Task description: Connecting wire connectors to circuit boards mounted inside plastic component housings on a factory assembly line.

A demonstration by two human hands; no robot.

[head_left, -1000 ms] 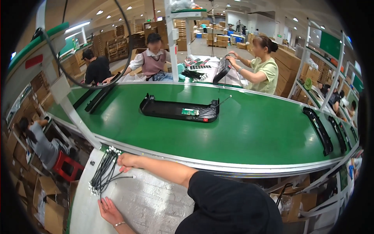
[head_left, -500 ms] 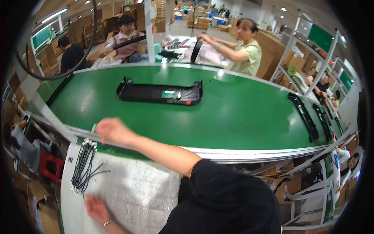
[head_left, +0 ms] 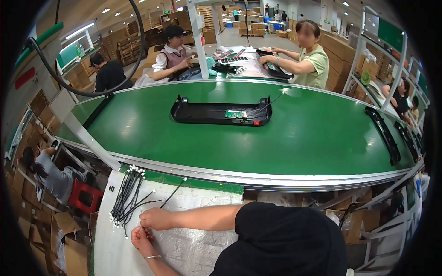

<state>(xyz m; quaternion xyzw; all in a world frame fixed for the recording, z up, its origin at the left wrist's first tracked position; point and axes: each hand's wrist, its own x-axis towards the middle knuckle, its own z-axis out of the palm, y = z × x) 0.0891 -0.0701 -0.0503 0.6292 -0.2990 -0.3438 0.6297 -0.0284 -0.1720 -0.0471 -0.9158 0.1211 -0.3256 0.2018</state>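
Note:
A bundle of thin black cables point(head_left: 126, 195) with white plug ends lies on the left of the pale work surface. Just right of it, my right hand point(head_left: 157, 218) is closed in a pinch. From that hand a single black cable point(head_left: 173, 193) sticks out up and to the right, ending in a small white plug. My left hand point(head_left: 142, 238) is almost touching it from below, fingers pinched together; what they grip is too small to make out. Beyond, a black plastic housing point(head_left: 207, 113) with a green circuit board point(head_left: 235, 114) lies on the green conveyor belt.
The conveyor's metal edge point(head_left: 221, 177) runs between my work surface point(head_left: 193, 239) and the belt. More black housings point(head_left: 384, 135) lie at the belt's right end. Across it, a person in light green point(head_left: 315, 64) handles a black part; another person point(head_left: 172, 55) sits further left.
My right hand has come down from the conveyor's near edge to meet my left hand, and a cable now sticks out from it. The whole view has shifted, placing things further right.

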